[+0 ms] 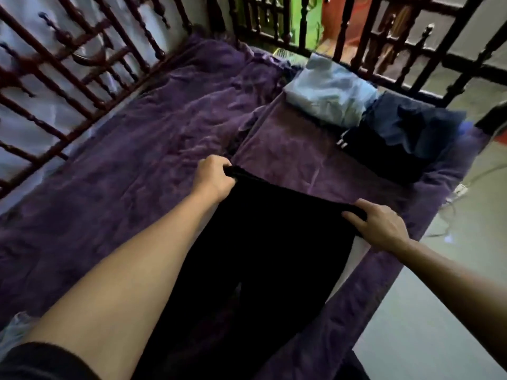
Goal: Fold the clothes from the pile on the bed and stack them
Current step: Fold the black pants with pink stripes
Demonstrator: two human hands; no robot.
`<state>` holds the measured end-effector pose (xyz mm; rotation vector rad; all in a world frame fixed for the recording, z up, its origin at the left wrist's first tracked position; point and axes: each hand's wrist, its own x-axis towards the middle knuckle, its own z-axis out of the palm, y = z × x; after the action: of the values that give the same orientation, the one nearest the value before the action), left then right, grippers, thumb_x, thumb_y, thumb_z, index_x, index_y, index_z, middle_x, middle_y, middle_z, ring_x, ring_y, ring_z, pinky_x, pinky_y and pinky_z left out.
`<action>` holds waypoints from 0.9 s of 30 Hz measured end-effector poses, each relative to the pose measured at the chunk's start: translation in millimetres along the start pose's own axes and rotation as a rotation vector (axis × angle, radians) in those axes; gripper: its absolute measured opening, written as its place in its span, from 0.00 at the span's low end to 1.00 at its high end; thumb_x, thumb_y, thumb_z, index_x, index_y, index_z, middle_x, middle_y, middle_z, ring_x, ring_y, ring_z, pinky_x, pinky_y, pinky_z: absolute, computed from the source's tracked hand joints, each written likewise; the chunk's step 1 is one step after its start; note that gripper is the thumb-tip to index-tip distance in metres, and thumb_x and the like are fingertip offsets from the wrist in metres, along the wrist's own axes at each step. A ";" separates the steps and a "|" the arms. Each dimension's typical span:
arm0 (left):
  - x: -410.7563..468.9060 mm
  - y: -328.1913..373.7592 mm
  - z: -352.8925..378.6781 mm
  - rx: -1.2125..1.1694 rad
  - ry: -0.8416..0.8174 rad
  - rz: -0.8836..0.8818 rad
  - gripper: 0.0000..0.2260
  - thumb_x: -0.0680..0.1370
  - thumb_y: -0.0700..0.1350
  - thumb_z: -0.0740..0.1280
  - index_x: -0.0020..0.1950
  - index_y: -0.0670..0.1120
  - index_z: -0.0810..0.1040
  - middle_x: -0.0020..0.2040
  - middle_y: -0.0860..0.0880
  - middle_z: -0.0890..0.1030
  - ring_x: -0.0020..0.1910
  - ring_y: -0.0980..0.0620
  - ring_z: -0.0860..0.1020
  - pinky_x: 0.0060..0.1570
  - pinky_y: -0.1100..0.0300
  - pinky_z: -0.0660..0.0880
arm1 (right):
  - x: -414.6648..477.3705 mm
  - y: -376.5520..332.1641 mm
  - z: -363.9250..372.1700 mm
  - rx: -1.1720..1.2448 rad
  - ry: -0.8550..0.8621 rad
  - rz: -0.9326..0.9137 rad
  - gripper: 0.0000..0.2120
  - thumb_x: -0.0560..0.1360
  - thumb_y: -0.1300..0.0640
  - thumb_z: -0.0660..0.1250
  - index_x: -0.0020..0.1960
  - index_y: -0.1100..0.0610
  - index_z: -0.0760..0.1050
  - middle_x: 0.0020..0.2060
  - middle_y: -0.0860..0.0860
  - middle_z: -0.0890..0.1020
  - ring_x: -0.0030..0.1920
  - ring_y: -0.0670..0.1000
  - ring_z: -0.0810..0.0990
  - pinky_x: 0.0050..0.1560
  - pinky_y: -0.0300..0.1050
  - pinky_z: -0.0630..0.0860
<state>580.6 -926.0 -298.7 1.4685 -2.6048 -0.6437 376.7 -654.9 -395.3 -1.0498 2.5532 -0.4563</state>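
The fingers point(217, 161) of the left hand point(214, 176) are curled round one corner of the waistband of a pair of soft black trousers point(260, 256). The right hand point(381, 226) holds the opposite corner, its fingers laid over the edge and its thumb hidden beneath the cloth. The trousers lie stretched flat between both hands, legs running back toward the person, on a crumpled purple bedsheet point(123, 160). Further up the bed, well apart, sit a bundled pale blue garment point(329, 89) and, touching it, dark navy clothes point(406, 133). Turned dark wooden bed rails point(68, 78) enclose the bed on its far sides.
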 end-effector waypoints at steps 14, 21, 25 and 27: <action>193.6 133.7 200.9 -0.215 -0.158 0.060 0.17 0.79 0.41 0.63 0.68 0.45 0.73 0.62 0.43 0.75 0.61 0.47 0.74 0.59 0.62 0.66 | 175.1 167.1 30.7 -0.299 -0.110 0.299 0.20 0.76 0.36 0.59 0.60 0.49 0.71 0.53 0.57 0.81 0.52 0.62 0.79 0.44 0.51 0.70; 129.9 18.9 174.4 -0.134 -0.162 -0.161 0.12 0.77 0.39 0.65 0.60 0.42 0.77 0.56 0.41 0.77 0.57 0.41 0.75 0.58 0.54 0.71 | 153.4 99.4 43.5 -0.281 0.006 -0.062 0.22 0.67 0.56 0.75 0.59 0.59 0.77 0.59 0.60 0.76 0.60 0.65 0.71 0.45 0.57 0.75; 40.4 -77.8 146.0 -0.166 -0.166 -0.491 0.08 0.75 0.38 0.65 0.50 0.45 0.81 0.48 0.44 0.83 0.50 0.42 0.79 0.49 0.55 0.75 | 130.6 17.4 73.2 -0.236 -0.200 -0.266 0.17 0.70 0.53 0.71 0.57 0.55 0.77 0.53 0.54 0.77 0.57 0.59 0.74 0.42 0.52 0.78; -15.0 -123.2 135.6 -0.165 -0.191 -0.632 0.06 0.75 0.39 0.66 0.49 0.45 0.81 0.47 0.44 0.83 0.50 0.42 0.80 0.48 0.55 0.75 | 115.4 -23.7 97.3 -0.243 -0.332 -0.344 0.15 0.73 0.50 0.67 0.59 0.53 0.76 0.53 0.52 0.77 0.59 0.55 0.73 0.44 0.50 0.78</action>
<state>650.2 -926.0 -468.9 2.2749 -2.1023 -1.0663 355.5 -769.8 -493.8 -1.5222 2.1763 -0.0423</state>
